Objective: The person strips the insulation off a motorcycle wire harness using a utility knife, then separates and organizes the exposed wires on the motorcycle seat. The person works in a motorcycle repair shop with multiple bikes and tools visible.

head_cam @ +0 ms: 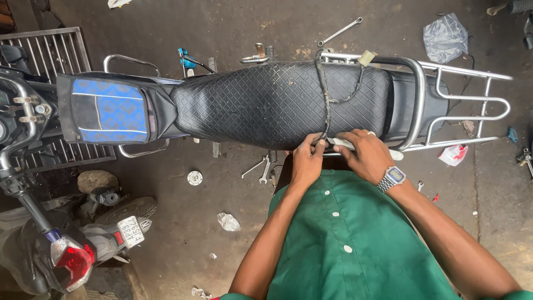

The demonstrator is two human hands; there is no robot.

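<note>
both hands are down at the near edge of the black quilted vinyl motorcycle seat point(277, 103), right in front of the green buttoned shirt point(355, 244). the left hand point(307, 161) has its fingertips pressed together on the lower end of a thin black wiring cable point(323, 100), pinching it where it comes off the seat's edge. that cable runs straight across the seat from the far side to the near side, with a looser strand looping off toward a small pale connector point(366, 57) up by the far rail. the right hand point(363, 154), with a silver metal digital wristwatch point(392, 179) on its wrist, lies just beside the left, fingers curled over a pale whitish strip point(341, 143) at the seat's edge; it touches the strip, but whether it truly clamps it i cannot tell. behind the seat sits the chrome tubular rear carrier rack point(472, 97). at the other end, a blue and black padded tank cover point(108, 110). on the oily concrete floor point(183, 222), a silver combination spanner point(340, 31) lies beyond the bike, two smaller spanners point(260, 168) lie near the left hand, and a crumpled grey plastic bag point(444, 36) sits well apart by the rack. a second parked motorbike with a red tail light point(72, 260) stands at the lower left.
</note>
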